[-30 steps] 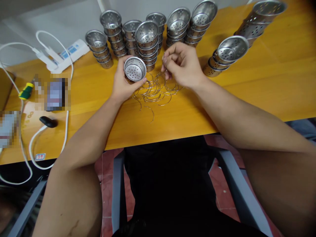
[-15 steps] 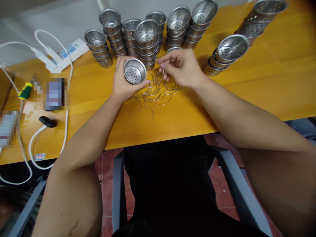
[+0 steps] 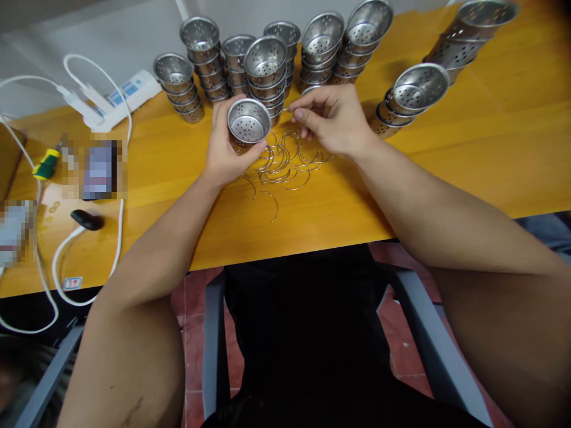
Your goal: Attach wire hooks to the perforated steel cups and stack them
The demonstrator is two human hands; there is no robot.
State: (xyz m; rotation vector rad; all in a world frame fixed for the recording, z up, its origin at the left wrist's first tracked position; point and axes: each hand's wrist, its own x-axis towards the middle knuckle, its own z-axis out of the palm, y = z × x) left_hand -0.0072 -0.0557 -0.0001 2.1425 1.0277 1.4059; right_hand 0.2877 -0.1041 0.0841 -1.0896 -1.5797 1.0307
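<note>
My left hand [image 3: 223,151] is wrapped round a small perforated steel cup [image 3: 248,123], held just above the yellow table [image 3: 446,154] with its mouth facing me. My right hand [image 3: 334,122] pinches a thin curved wire handle [image 3: 289,110] close to the cup's right rim. Under and between both hands lies a loose pile of similar wire handles [image 3: 285,163].
Stacks of the same steel cups [image 3: 267,68] stand along the back of the table, with more at the right [image 3: 414,95] and far right [image 3: 468,32]. At the left lie a white power strip [image 3: 120,98], white cables [image 3: 118,238], a small black object [image 3: 87,220] and a green-handled screwdriver [image 3: 47,163].
My left hand has lifted the cup slightly and moved it right. My right hand has picked one wire out of the pile and brought it toward the cup's rim.
</note>
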